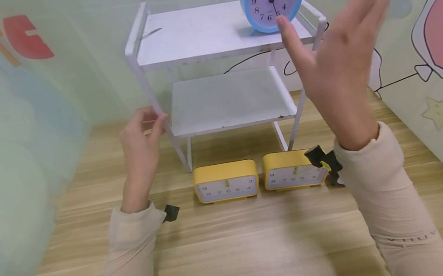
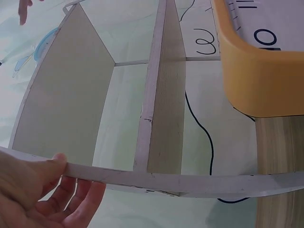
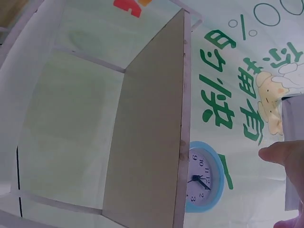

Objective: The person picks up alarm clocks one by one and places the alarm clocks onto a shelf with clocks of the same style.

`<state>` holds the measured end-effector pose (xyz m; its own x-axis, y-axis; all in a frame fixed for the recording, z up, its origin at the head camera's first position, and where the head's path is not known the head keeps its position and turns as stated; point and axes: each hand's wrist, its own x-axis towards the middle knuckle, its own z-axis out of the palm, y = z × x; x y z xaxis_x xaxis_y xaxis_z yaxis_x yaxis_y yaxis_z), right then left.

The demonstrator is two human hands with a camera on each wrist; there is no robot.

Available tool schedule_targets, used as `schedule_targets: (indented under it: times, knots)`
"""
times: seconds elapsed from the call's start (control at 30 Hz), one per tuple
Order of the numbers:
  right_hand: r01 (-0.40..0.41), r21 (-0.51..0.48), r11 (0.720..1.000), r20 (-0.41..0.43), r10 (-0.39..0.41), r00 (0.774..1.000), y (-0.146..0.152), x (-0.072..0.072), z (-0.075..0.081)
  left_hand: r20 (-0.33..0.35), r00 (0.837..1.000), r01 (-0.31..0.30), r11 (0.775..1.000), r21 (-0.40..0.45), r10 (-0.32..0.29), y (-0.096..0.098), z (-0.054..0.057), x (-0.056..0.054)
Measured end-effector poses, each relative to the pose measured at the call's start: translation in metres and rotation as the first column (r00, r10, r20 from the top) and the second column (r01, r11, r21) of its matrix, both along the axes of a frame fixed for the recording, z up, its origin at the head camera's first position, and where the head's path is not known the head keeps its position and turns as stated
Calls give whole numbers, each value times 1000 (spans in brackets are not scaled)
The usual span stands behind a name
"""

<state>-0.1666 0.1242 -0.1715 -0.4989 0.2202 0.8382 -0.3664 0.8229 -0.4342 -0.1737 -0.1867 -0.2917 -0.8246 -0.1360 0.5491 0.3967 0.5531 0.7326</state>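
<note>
A white two-tier shelf rack (image 1: pixel 201 31) stands on the wooden surface. My left hand (image 1: pixel 139 140) grips its front left post; in the left wrist view, thumb and fingers curl around that post (image 2: pixel 123 176). On the right of the top tier, a round blue alarm clock (image 1: pixel 271 0) stands upright. My right hand (image 1: pixel 339 58) is raised in front of that clock, fingers spread and holding nothing. The right wrist view shows a gap between the blue clock (image 3: pixel 205 178) and the visible fingers (image 3: pixel 280 154). The lower tier (image 1: pixel 229 100) bears nothing.
Two yellow rectangular clocks, a left one (image 1: pixel 226 180) and a right one (image 1: pixel 287 171), stand side by side before the rack. My right sleeve's black wrist mount (image 1: pixel 327 162) overlaps the right one. Printed walls (image 1: pixel 412 43) enclose the wooden surface (image 1: pixel 242 245) behind and at both sides.
</note>
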Motion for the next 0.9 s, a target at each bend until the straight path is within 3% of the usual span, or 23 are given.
schedule_targets:
  times: [0.23,0.3,0.47,0.9]
  knots:
    - [-8,-67,998,2,8,1000,24,17,-24,20,1000,-19,1000,-6,19,-2,0,3]
    - [9,-94,996,52,-5,999,29,20,-30,22,999,-28,1000,-12,28,-4,1,4]
    - [56,-147,988,160,-32,987,42,20,-45,28,999,-40,999,-14,41,-6,3,5]
    - [114,-151,982,210,-81,974,75,27,-83,34,999,-26,1000,7,26,-5,2,7]
